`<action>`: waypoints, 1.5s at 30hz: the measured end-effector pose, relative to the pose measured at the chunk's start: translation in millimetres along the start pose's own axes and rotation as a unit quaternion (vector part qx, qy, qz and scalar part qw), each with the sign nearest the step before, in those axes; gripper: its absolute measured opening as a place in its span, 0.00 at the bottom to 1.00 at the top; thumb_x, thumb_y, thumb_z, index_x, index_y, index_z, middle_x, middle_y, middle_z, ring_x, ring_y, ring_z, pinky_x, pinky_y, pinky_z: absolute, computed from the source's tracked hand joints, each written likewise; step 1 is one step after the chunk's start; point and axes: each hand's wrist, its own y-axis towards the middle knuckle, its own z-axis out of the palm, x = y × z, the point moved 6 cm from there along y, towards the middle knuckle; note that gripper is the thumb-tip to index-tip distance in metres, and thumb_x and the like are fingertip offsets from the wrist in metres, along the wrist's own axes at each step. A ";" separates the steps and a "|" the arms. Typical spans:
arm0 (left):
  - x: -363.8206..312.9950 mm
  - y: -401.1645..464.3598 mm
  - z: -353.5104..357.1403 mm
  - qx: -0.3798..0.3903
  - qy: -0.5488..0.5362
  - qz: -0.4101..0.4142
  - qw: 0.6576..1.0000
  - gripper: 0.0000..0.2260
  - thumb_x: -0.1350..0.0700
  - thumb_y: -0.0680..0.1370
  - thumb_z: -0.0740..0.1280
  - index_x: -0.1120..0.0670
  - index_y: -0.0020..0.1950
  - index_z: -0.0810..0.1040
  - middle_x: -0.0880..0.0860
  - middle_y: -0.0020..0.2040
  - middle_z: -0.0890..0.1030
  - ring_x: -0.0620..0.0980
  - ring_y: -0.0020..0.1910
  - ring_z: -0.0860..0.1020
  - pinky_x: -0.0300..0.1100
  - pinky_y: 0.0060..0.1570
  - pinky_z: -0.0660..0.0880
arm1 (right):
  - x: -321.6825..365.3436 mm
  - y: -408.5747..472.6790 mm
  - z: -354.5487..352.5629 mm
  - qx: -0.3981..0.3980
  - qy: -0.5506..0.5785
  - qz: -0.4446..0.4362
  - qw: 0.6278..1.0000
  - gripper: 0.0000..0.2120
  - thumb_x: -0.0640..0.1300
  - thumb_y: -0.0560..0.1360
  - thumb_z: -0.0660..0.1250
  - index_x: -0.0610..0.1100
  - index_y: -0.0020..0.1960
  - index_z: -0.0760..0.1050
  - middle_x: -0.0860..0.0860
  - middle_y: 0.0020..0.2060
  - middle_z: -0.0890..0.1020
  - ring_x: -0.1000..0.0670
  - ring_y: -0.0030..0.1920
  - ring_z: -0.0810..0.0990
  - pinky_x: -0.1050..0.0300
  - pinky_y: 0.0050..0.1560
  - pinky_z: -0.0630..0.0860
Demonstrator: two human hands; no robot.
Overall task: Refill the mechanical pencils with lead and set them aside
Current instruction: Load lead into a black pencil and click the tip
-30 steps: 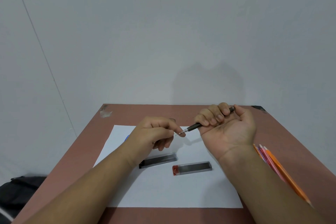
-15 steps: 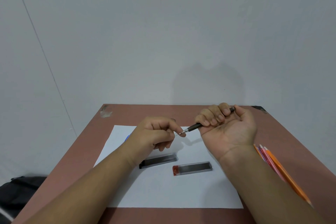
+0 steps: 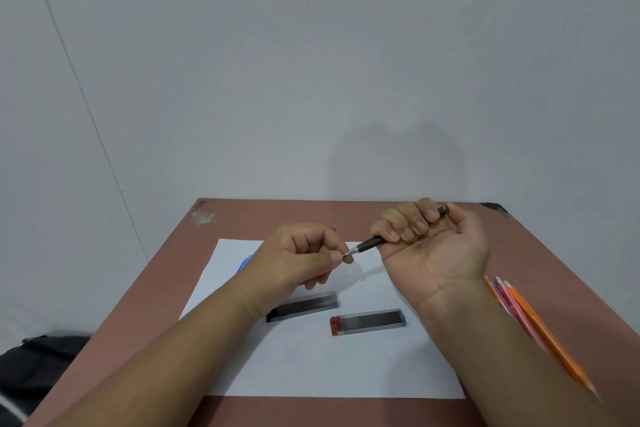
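Pencil, dark-bodied, was held above the paper, tip pointing left. Right hand, palm up, had all fingers curled round its barrel. Left hand pinched at the metal tip with thumb and forefinger; any lead there was too fine to see. 2 lead cases lay on the paper, near the hands. Spare pencils lay on the table at right.

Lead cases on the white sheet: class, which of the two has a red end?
The lead case lying nearer the right forearm has the red end, pointing left. The other lead case, partly under the left wrist, has a black end instead.
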 end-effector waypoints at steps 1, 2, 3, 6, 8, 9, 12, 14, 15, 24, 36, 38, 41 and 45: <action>-0.1 0.0 0.2 0.000 0.000 0.002 1.000 0.06 0.60 0.74 0.67 0.60 0.44 0.82 0.45 0.28 0.74 0.43 0.27 0.71 0.34 0.29 0.66 | 0.1 0.1 -0.4 -0.003 0.003 0.001 1.000 0.12 0.48 0.73 0.52 0.46 0.33 0.61 0.51 0.29 0.60 0.50 0.27 0.58 0.57 0.29 0.62; -0.4 -0.1 0.5 0.001 0.001 0.004 1.000 0.06 0.60 0.74 0.67 0.61 0.44 0.82 0.45 0.28 0.74 0.43 0.27 0.71 0.34 0.29 0.67 | 0.3 0.0 -0.6 -0.005 0.005 0.002 1.000 0.13 0.48 0.75 0.51 0.46 0.33 0.61 0.51 0.29 0.60 0.50 0.27 0.59 0.57 0.29 0.62; -0.4 -0.2 0.6 0.000 0.001 0.005 1.000 0.06 0.60 0.74 0.67 0.60 0.45 0.81 0.46 0.28 0.74 0.43 0.27 0.71 0.34 0.29 0.67 | 0.3 -0.3 -0.4 -0.005 0.008 0.002 1.000 0.14 0.49 0.75 0.51 0.46 0.33 0.62 0.51 0.29 0.60 0.50 0.27 0.59 0.57 0.29 0.62; 0.2 -0.3 0.2 -0.003 0.000 0.006 1.000 0.06 0.59 0.75 0.66 0.60 0.45 0.81 0.46 0.28 0.74 0.43 0.27 0.71 0.33 0.29 0.66 | -0.4 -2.3 1.3 -0.001 0.017 0.001 1.000 0.14 0.50 0.75 0.54 0.45 0.33 0.63 0.51 0.30 0.61 0.50 0.28 0.60 0.57 0.30 0.62; 0.5 -0.5 0.3 -0.002 0.001 0.007 1.000 0.07 0.58 0.75 0.66 0.60 0.44 0.82 0.47 0.28 0.74 0.43 0.27 0.71 0.33 0.29 0.66 | -1.5 -2.6 1.2 0.002 0.026 0.003 1.000 0.17 0.52 0.78 0.54 0.45 0.34 0.65 0.51 0.30 0.62 0.50 0.29 0.62 0.57 0.32 0.63; 0.8 -0.4 0.2 -0.002 0.002 0.007 1.000 0.07 0.58 0.76 0.66 0.60 0.44 0.82 0.47 0.28 0.74 0.43 0.27 0.71 0.33 0.29 0.66 | -2.5 -2.5 1.6 0.004 0.032 0.006 0.999 0.19 0.54 0.79 0.55 0.44 0.34 0.66 0.50 0.31 0.63 0.50 0.29 0.63 0.57 0.33 0.64; 1.8 -0.6 -0.4 -0.004 -0.002 0.005 1.000 0.07 0.57 0.76 0.66 0.59 0.44 0.82 0.49 0.28 0.73 0.44 0.27 0.71 0.33 0.29 0.66 | -4.7 -2.9 3.3 0.013 0.045 0.011 0.999 0.20 0.56 0.81 0.57 0.43 0.37 0.69 0.50 0.32 0.65 0.50 0.31 0.65 0.57 0.35 0.68; 1.9 -0.3 -0.7 -0.005 -0.005 0.002 1.000 0.07 0.57 0.76 0.66 0.59 0.43 0.82 0.50 0.28 0.73 0.45 0.27 0.71 0.33 0.29 0.66 | -5.7 -3.5 4.2 0.018 0.048 0.012 0.999 0.20 0.57 0.81 0.57 0.43 0.38 0.69 0.50 0.33 0.66 0.50 0.31 0.66 0.56 0.36 0.69; 2.1 -0.4 -1.1 -0.005 -0.007 0.000 1.000 0.07 0.57 0.76 0.66 0.59 0.43 0.82 0.50 0.28 0.73 0.45 0.27 0.70 0.34 0.29 0.66 | -6.2 -3.6 4.6 0.020 0.047 0.013 0.999 0.21 0.58 0.81 0.57 0.43 0.39 0.69 0.49 0.33 0.67 0.50 0.32 0.67 0.56 0.37 0.70; 0.8 -2.6 -3.5 -0.004 0.003 -0.011 1.000 0.14 0.52 0.78 0.63 0.59 0.48 0.84 0.54 0.31 0.75 0.50 0.30 0.69 0.39 0.32 0.64 | -6.7 3.1 3.6 -0.015 -0.023 0.028 0.999 0.13 0.46 0.85 0.56 0.41 0.54 0.77 0.50 0.34 0.71 0.52 0.32 0.69 0.59 0.35 0.71; -24.5 -2.2 24.9 -0.071 0.344 0.113 0.930 0.13 0.42 0.82 0.59 0.43 0.51 0.82 0.37 0.42 0.80 0.41 0.45 0.79 0.37 0.42 0.74 | 34.1 -38.2 21.4 -0.087 -0.487 -0.025 0.869 0.08 0.37 0.76 0.74 0.42 0.55 0.82 0.47 0.38 0.83 0.48 0.38 0.84 0.52 0.45 0.84; -31.9 0.9 48.7 -0.034 0.379 0.110 0.918 0.11 0.42 0.82 0.59 0.41 0.54 0.81 0.34 0.46 0.80 0.38 0.49 0.77 0.37 0.45 0.75 | 64.7 -52.8 25.9 -0.093 -0.589 -0.059 0.801 0.08 0.42 0.75 0.75 0.48 0.53 0.83 0.52 0.40 0.85 0.50 0.39 0.85 0.53 0.45 0.84; -40.7 -0.1 91.6 0.053 0.416 0.094 0.903 0.13 0.39 0.81 0.58 0.38 0.60 0.78 0.34 0.55 0.78 0.36 0.56 0.73 0.37 0.54 0.74 | 115.5 -73.0 16.6 -0.129 -0.724 -0.104 0.669 0.07 0.48 0.75 0.74 0.54 0.53 0.84 0.58 0.43 0.85 0.56 0.43 0.85 0.57 0.45 0.81; -40.6 -4.3 142.0 0.119 0.453 0.123 0.875 0.15 0.39 0.82 0.60 0.41 0.66 0.74 0.39 0.62 0.77 0.39 0.60 0.71 0.41 0.59 0.72 | 164.3 -88.1 -20.7 -0.180 -0.811 -0.092 0.549 0.12 0.47 0.77 0.72 0.50 0.60 0.84 0.55 0.53 0.85 0.57 0.50 0.82 0.63 0.47 0.75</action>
